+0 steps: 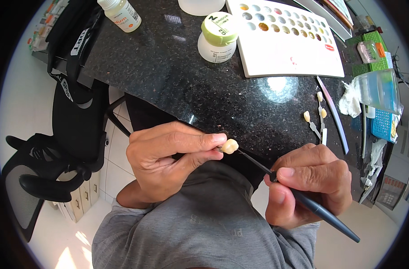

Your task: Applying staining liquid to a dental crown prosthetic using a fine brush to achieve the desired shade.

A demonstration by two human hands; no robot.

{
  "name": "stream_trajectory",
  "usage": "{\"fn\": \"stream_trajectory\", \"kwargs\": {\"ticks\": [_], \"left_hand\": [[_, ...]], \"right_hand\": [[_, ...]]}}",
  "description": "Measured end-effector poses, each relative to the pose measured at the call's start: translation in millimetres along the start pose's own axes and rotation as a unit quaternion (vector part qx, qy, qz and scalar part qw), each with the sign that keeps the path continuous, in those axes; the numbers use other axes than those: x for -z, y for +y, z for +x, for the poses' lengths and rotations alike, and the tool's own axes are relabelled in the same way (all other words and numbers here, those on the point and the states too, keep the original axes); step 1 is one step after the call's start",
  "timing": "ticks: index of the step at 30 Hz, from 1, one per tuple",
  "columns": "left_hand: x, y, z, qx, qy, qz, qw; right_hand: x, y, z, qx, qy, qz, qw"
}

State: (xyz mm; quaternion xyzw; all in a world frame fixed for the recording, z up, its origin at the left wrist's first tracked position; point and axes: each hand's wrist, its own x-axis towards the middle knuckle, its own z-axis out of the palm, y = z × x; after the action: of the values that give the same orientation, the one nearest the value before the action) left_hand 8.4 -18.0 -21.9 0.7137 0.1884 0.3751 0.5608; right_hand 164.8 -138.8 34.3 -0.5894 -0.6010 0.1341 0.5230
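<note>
Between thumb and forefinger, my left hand (171, 154) pinches a small cream-coloured dental crown (230, 146); the crown sticks out past the fingertips. My right hand (310, 186) grips a fine brush (328, 218) with a dark blue-grey handle, pen-fashion. The thin dark tip reaches the right side of the crown and seems to touch it. Both hands are in front of the near edge of the black speckled bench (168, 85). What the left fingertips hold the crown by is mostly hidden.
A white palette (294, 56) with rows of coloured wells lies beyond. Left of it are a green-lidded jar (218, 38) and a bottle (120, 15). Tooth shade tabs (320, 117) and a slim pinkish-blue tool (333, 114) lie at right, near a clear cup (377, 92). A black chair (74, 130) stands left.
</note>
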Motion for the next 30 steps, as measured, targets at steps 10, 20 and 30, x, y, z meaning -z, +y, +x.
{"fn": "stream_trajectory", "kwargs": {"ticks": [10, 20, 30], "left_hand": [[-0.4, -0.8, 0.8, -0.005, -0.002, -0.014, 1.000], [1.9, 0.0, -0.5, 0.005, -0.003, -0.010, 1.000], [5.2, 2.0, 1.1, 0.007, -0.023, -0.010, 1.000]], "right_hand": [[-0.9, 2.0, 1.2, 0.031, 0.009, -0.008, 0.999], [-3.2, 5.4, 2.7, 0.047, 0.003, 0.004, 0.999], [0.0, 3.2, 3.5, 0.032, -0.011, 0.000, 0.999]]}}
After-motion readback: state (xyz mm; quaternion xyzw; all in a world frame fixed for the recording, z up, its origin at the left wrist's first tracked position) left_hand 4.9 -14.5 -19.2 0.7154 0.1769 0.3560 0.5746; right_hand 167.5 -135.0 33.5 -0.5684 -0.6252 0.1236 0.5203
